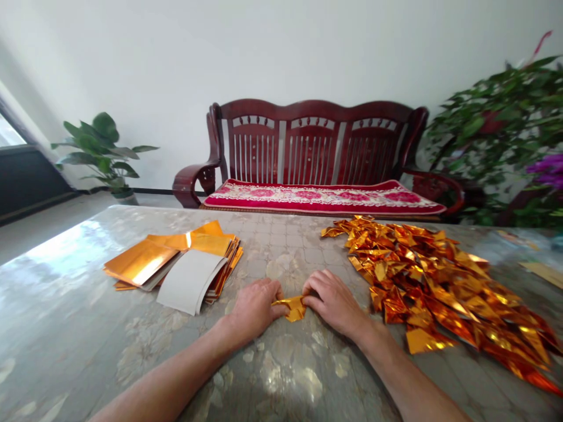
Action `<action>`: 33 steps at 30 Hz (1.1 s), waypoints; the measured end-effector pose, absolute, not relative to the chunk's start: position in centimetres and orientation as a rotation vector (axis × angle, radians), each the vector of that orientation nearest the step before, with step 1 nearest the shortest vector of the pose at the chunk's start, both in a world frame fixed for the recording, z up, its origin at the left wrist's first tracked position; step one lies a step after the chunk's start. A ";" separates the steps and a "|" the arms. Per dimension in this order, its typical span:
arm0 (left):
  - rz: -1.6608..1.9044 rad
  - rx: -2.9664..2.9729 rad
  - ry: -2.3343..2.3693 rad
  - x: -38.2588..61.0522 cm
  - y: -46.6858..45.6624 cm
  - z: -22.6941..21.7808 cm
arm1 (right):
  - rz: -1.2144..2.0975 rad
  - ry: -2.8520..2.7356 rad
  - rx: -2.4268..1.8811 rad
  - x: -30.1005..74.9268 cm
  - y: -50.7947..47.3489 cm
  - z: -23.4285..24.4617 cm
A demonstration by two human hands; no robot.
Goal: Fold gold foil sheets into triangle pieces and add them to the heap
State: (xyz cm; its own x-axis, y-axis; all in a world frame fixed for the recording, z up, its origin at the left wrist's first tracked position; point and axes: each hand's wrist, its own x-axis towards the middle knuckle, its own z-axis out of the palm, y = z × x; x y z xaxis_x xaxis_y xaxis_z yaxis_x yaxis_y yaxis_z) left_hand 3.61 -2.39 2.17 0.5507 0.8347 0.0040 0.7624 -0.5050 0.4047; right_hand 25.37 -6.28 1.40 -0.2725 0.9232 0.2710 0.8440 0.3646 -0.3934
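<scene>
A small folded piece of gold foil paper (295,309) lies between my two hands, just above or on the table. My left hand (258,306) pinches its left end between thumb and fingers. At the right end, my right hand (331,299) grips it the same way. Left of my hands lies a loose stack of gold foil sheets (145,258), with several grey-white backs (189,280) facing up. On the right spreads a large heap of folded gold foil pieces (422,275), and one piece (424,340) sits at its near edge.
The table (101,351) has a shiny, patterned cover. Beyond its far edge stands a dark red wooden bench (312,140) with a red floral cushion (325,198). A potted plant (103,146) is at the left, leafy greenery (497,123) at the right. Clear plastic (505,241) lies far right.
</scene>
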 end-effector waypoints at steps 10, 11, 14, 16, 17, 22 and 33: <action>0.720 2.247 1.191 3.1 -3.3 0.6 | 0.475 -1.845 -1.502 24.7 -6.8 1.2; 0.757 2.278 1.176 3.0 -3.4 0.6 | 0.452 -1.842 -1.482 24.6 -6.9 1.4; 0.791 2.396 1.166 3.0 -3.6 0.8 | 0.384 -1.838 -1.425 24.2 -7.1 1.8; 0.802 2.494 1.155 3.1 -3.7 0.9 | 0.365 -1.839 -1.393 24.0 -7.2 2.1; 0.811 2.552 1.133 3.2 -3.7 0.9 | 0.363 -1.841 -1.376 23.8 -7.3 2.2; 0.876 2.709 1.006 3.4 -3.8 1.2 | 0.356 -1.827 -1.277 23.3 -7.7 2.5; 1.114 2.275 1.039 3.7 -3.7 0.7 | 0.200 -1.775 -1.237 23.1 -8.0 2.9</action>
